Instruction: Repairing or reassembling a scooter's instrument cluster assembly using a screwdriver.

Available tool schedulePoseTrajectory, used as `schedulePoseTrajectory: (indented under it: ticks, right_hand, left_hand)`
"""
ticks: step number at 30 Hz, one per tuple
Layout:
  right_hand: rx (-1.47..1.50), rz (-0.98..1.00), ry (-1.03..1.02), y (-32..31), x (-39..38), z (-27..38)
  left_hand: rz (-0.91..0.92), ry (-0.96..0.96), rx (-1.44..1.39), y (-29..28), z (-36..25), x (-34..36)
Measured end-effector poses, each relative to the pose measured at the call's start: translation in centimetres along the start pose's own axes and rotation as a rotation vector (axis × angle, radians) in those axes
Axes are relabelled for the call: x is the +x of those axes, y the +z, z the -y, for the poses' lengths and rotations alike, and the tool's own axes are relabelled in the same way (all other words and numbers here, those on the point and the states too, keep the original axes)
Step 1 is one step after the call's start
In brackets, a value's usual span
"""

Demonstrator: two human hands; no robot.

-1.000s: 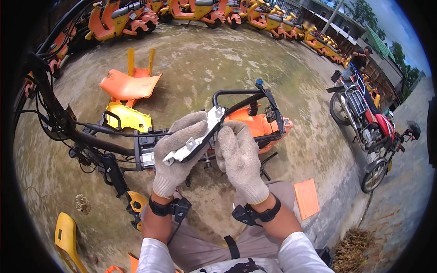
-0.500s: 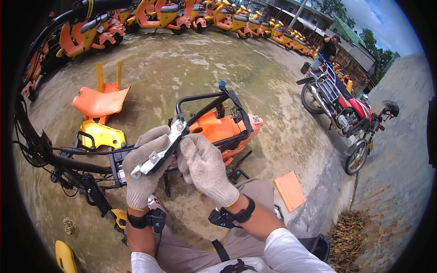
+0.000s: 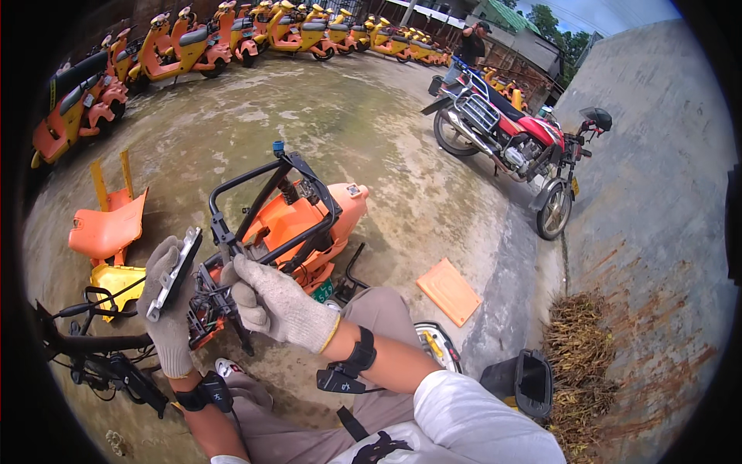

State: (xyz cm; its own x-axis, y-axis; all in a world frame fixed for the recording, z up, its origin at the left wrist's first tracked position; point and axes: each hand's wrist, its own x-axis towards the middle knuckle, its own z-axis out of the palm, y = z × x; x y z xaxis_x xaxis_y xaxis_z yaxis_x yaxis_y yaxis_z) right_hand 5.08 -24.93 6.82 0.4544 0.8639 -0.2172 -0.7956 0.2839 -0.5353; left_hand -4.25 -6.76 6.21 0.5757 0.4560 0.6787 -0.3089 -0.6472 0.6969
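My gloved left hand (image 3: 166, 309) holds a flat grey metal bracket with a dark backing (image 3: 175, 272), tilted upright. Just right of it, my gloved right hand (image 3: 278, 301) reaches toward the black tube frame (image 3: 267, 205) and touches a bundle of wires and a connector (image 3: 205, 298) at its lower left end. The frame sits over an orange scooter body (image 3: 317, 224) lying on the concrete in front of my knees.
Loose orange and yellow body panels (image 3: 108, 232) lie at left, an orange flat cover (image 3: 450, 290) at right. A black handlebar with cables (image 3: 85, 348) crosses lower left. A red motorcycle (image 3: 510, 139) stands by the wall; a row of orange scooters (image 3: 232, 39) lines the back, with a person (image 3: 471, 42).
My view has swung right and down. My two hands have separated; the right hand let go of the bracket and moved onto the wires at the frame, while the left keeps the bracket.
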Motion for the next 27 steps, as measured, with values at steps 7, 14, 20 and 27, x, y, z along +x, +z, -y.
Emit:
schedulePoseTrajectory:
  ticks: [7, 14, 20, 27]
  right_hand:
    - [0.007, -0.647, -0.108, -12.4, -4.9, -0.6]
    - [0.069, -0.625, 0.142, -20.2, -6.1, -8.4]
    - [0.051, -0.707, 0.28, -26.6, -0.8, -11.6]
    - [-0.266, -0.889, 0.3, -32.1, 2.3, -17.7]
  left_hand:
    - [-0.241, -0.47, -0.355, -0.8, 4.4, -0.1]
    - [-0.311, -0.239, -0.224, -1.3, 5.0, -0.2]
    - [-0.314, -0.35, -0.216, -1.6, 7.9, -0.8]
    - [-0.391, -0.234, -0.551, -1.2, 9.6, -0.4]
